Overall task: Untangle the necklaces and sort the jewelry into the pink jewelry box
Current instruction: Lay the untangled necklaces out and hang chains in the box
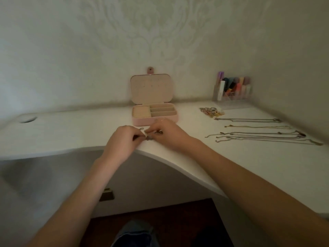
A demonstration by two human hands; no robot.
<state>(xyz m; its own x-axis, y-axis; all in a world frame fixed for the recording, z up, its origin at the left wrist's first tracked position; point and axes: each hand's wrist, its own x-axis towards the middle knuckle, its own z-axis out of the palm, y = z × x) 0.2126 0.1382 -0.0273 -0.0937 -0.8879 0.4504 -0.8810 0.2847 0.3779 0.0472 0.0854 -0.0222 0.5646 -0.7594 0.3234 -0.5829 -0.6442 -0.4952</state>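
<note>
The pink jewelry box (140,121) stands open at the back of the white desk (71,136), its lid leaning on the wall and its compartments showing. Just in front of it my left hand (122,139) and my right hand (169,134) meet over a small tangled chain (148,137); the fingers of both pinch it. Most of the chain is hidden between my fingers. Several straightened necklaces (258,136) lie in rows on the right of the desk. A small heap of rings and trinkets (211,111) sits behind them.
A clear organizer (231,91) with coloured tubes stands at the back right against the wall. A round cable hole (27,119) is at the desk's far left. The desk's front edge curves inward near my hands. My knee shows below.
</note>
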